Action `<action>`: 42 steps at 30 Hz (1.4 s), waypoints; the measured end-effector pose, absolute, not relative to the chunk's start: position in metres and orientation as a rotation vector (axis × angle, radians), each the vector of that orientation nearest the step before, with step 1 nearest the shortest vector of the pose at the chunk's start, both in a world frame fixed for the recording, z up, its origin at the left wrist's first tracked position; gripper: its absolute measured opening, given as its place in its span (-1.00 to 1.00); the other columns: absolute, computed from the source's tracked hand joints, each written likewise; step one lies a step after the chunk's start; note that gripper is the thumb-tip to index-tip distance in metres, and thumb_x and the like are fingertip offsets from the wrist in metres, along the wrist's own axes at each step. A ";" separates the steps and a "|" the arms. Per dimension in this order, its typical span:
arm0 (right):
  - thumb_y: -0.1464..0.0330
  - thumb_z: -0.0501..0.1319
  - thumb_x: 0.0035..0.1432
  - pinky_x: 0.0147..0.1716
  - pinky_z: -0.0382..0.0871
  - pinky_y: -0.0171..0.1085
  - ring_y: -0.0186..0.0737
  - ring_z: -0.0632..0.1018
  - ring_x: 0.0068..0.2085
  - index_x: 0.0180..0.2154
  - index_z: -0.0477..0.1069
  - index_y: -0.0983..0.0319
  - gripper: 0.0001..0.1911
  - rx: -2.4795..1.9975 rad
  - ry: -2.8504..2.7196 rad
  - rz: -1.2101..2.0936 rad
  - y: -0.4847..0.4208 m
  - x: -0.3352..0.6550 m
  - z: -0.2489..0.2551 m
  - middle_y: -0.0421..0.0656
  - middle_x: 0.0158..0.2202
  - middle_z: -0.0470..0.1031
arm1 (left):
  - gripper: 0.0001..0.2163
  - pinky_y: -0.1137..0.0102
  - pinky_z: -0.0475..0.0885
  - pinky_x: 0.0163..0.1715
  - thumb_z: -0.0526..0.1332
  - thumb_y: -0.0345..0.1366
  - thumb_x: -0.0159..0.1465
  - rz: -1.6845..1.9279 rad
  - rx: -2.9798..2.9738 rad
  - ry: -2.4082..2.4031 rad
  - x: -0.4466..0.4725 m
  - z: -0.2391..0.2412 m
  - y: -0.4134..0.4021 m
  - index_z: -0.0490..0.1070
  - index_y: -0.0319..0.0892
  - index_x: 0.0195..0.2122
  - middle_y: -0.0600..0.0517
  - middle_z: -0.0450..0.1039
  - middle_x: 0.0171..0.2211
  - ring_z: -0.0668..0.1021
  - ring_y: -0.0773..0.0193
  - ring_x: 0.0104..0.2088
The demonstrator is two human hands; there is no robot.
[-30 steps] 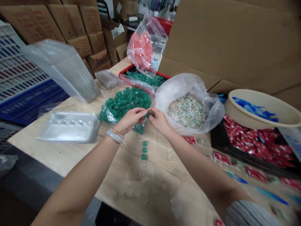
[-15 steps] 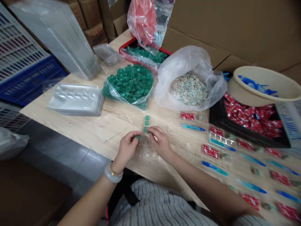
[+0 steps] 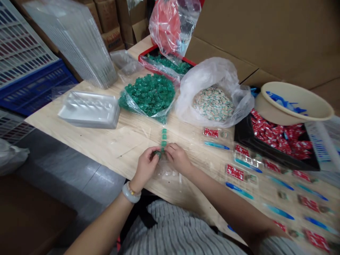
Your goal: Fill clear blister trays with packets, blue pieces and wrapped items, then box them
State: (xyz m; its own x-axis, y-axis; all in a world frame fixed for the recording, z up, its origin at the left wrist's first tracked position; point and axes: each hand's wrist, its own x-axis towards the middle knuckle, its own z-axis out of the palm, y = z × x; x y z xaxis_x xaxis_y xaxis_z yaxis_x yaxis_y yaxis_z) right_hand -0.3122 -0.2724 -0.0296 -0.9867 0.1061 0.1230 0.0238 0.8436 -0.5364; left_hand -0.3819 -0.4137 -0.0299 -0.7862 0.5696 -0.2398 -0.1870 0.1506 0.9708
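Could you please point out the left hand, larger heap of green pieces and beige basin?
Left hand [image 3: 146, 164], head view: back of the hand.
Larger heap of green pieces [image 3: 151, 95], head view: middle of the heap.
Beige basin [image 3: 271, 110], head view: outer wall below the rim.

Muted light, blur toward edges.

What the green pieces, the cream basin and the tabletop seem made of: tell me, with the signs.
The green pieces: probably translucent plastic, glossy, given the glints on the pile.
The cream basin: likely moulded plastic, smooth and fairly matt, with a rounded rim.
The tabletop: wood or a wood-look surface, pale and dull, showing streaky grain.
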 end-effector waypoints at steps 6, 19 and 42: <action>0.42 0.05 0.10 -0.25 0.34 -0.20 -0.22 0.42 -0.26 -0.28 0.32 0.20 -0.87 -0.250 -2.629 1.086 -0.281 -0.309 0.005 -0.09 -0.31 0.39 | -0.85 0.44 0.36 -0.35 0.18 -0.34 0.04 1.829 0.107 1.524 -0.389 -0.011 -0.406 0.36 -0.23 -0.34 0.07 0.41 -0.42 0.44 0.40 -0.45; 0.39 0.13 -0.04 -0.42 0.35 -0.31 -0.34 0.43 -0.46 -0.42 0.31 0.23 -0.94 -0.639 -2.165 1.815 -0.283 -0.327 0.000 -0.21 -0.49 0.40 | -0.84 0.50 0.26 -0.48 0.12 -0.36 0.07 1.742 0.332 1.897 -0.389 0.000 -0.388 0.39 -0.20 -0.31 0.04 0.36 -0.40 0.35 0.41 -0.49; 0.38 0.06 0.05 -0.29 0.23 -0.18 -0.19 0.40 -0.32 -0.42 0.34 0.27 -0.88 -0.508 -2.367 0.304 -0.039 -0.573 0.125 -0.10 -0.48 0.37 | -0.82 0.49 -0.09 -0.71 0.22 -0.14 -0.11 1.681 0.010 1.609 -0.428 0.009 -0.378 0.46 -0.08 -0.51 0.16 0.18 -0.69 0.06 0.48 -0.72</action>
